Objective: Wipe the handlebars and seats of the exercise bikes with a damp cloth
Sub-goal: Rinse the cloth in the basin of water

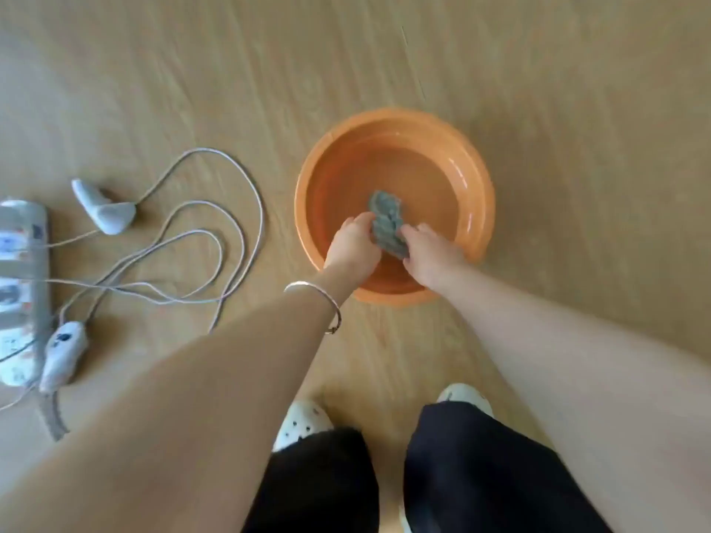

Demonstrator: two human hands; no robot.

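Crumpled grey-green cloth [388, 224] between hands over round orange plastic basin [483, 209]; left hand [352, 246] and right hand [431, 255] both grip it, long axis running away from body.

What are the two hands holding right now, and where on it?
Both grip the bunched grey cloth over the orange basin: left hand on its left side, right hand at its lower right end.

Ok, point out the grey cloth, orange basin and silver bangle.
grey crumpled cloth [386, 221], head view, its bunched middle.
round orange plastic basin [484, 194], head view, right rim.
thin silver bangle [307, 284], head view, top of band.
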